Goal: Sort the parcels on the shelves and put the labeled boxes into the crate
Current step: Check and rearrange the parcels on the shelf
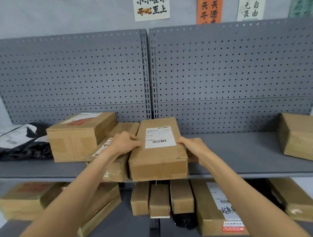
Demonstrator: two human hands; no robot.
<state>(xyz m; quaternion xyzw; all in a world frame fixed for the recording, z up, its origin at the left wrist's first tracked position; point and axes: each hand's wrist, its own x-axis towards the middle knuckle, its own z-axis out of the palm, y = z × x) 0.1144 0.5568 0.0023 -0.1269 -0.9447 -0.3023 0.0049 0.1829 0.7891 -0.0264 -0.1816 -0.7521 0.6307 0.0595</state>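
Gripping the labeled box (158,150) from both sides, the left hand (123,143) and right hand (193,145) hold it. The fingers (135,138) curl over its top edges. It seems to overhang the shelf (243,150).

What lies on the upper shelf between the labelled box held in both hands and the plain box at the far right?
Nothing: in the head view the grey shelf is bare between the labelled box and the plain box, except the right hand gripping the labelled box's edge.
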